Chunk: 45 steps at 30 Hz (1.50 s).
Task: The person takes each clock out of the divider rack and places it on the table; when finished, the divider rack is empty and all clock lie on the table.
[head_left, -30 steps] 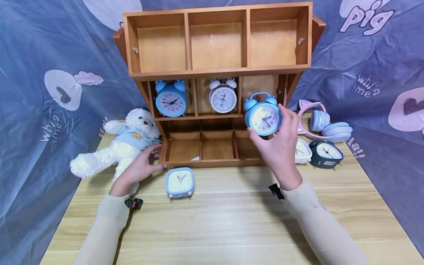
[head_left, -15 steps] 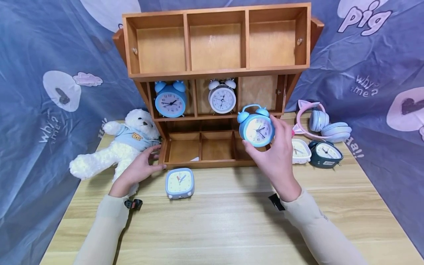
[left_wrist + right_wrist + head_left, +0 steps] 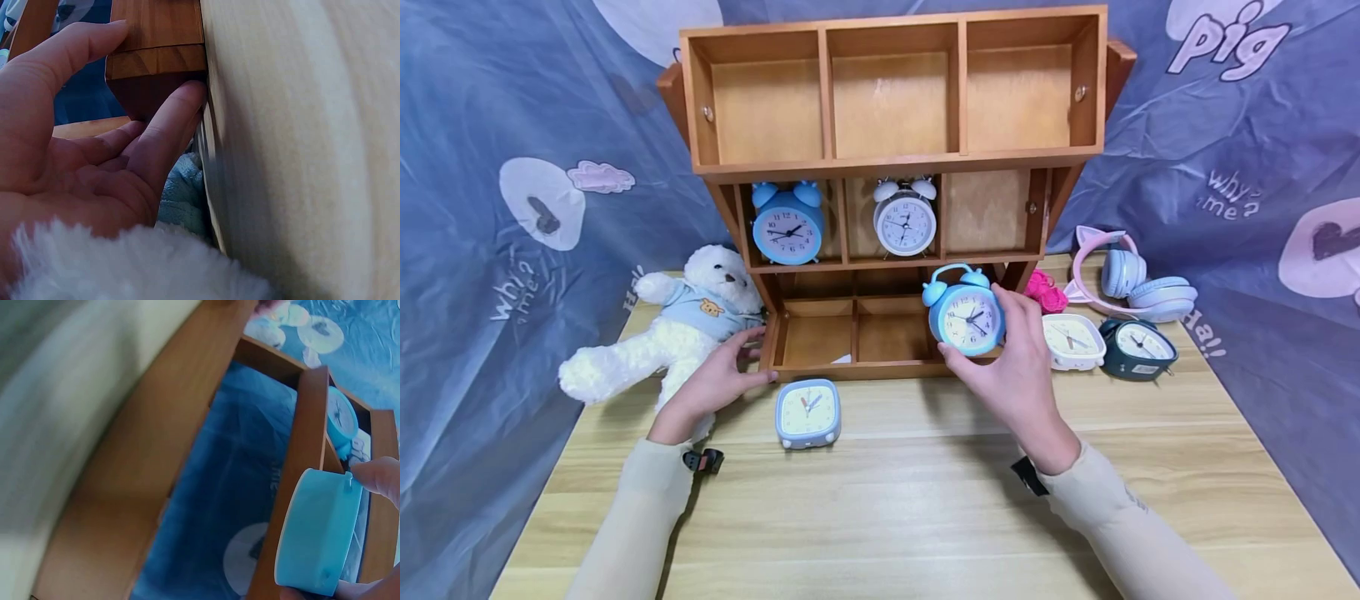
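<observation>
Head view: my right hand (image 3: 1021, 379) pinches a light blue twin-bell alarm clock (image 3: 973, 321), thumb at its low left side, fingers at its right. The clock has just gone down and a bit left. A second ago it was up by the middle row (image 3: 988, 212) of the wooden shelf (image 3: 895, 171); now it is in front of the right end of the bottom row (image 3: 891, 333) and hides part of it. So I think it is not put down yet. I can't tell if its back touches the wood.

My left hand (image 3: 718, 379) has not moved. Its thumb and fingers grip the shelf's low left corner, which I guess helps hold it still. A white teddy bear (image 3: 688, 342) is just left of those fingers, and a blue square clock (image 3: 807, 414) is near them on the right.

With my right hand lower, a pink bundle (image 3: 1049, 292) shows just past those fingers, and a white square clock (image 3: 1072, 342) is close on their right. Up and left of them, a white twin-bell clock (image 3: 905, 225) stays put.
</observation>
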Motion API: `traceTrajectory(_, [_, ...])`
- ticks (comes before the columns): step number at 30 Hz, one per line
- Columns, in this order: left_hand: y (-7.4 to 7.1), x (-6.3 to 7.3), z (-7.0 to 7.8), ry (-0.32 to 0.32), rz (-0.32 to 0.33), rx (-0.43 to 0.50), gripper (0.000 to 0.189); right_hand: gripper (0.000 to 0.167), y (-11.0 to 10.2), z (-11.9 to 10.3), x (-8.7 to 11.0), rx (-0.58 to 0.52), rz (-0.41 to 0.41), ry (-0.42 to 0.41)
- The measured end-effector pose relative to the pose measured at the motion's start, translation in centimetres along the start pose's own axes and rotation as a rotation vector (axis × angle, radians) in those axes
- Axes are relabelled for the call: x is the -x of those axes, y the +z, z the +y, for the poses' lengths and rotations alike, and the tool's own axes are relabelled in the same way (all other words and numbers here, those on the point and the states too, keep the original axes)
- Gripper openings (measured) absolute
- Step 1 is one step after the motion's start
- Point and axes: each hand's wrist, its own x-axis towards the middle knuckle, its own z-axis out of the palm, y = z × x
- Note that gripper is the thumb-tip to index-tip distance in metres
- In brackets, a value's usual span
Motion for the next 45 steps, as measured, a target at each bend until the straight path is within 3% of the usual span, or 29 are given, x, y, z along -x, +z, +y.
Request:
traceTrajectory(10, [-0.1,-0.1,0.0,0.003,-0.003,0.01,0.09,0.101,0.7,0.2,1.4,-0.016,-0.11,0.005])
traceTrajectory(20, [-0.1,0.0,0.4,0.013,0.002,0.011,0.09,0.102,1.4,-0.4,2.8,0.021,-0.275,0.071])
traceTrajectory(32, [0.0,0.1,0.4,0.011,-0.002,0.021,0.09,0.106,2.1,-0.9,4.4,0.039,-0.367,0.058])
traceTrajectory(45, [0.0,0.1,0.4,0.013,-0.003,0.036,0.091,0.099,2.6,-1.1,5.4,0.036,-0.465,0.069])
